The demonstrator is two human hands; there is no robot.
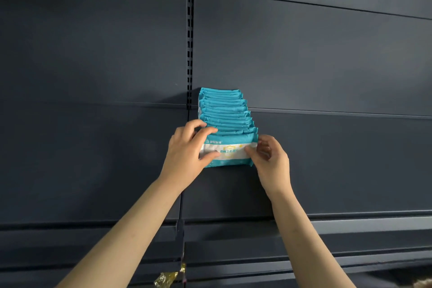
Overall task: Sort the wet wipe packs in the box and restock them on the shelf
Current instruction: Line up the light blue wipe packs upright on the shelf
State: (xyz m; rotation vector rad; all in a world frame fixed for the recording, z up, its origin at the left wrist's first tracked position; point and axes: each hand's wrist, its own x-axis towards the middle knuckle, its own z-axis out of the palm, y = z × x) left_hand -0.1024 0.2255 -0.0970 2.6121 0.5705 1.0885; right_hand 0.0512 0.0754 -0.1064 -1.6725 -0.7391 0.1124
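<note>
Holding the front wet wipe pack [228,151] at its left end: left grip [187,149], clenched on it, fingers curled over the top edge, thumb pressed on the printed face. Bare forearm comes up from bottom left.

Low in view, left of centre: gold foil scrap [167,278], crumpled, by the seam in the lower rails.

Slotted upright [190,30] runs vert. up the back panel [304,54], just left of the packs.

Front pack: teal w/ white band + yellow shield print. Stands on its long edge, face toward camera, on the dark shelf [339,166].

Behind it and touching: row of packs [223,110], same teal, all on edge, 1 file running back to the panel. Exact count can't tell.

Right of centre: right grip [271,159] pinches the front pack's right end seal betw. thumb and fingertips, other fingers curled. So 2 grips on 1 pack, both grasping.

Front rail [339,224] crosses the full width under both forearms.

Far bottom-right corner: tan blur, can't ID.
</note>
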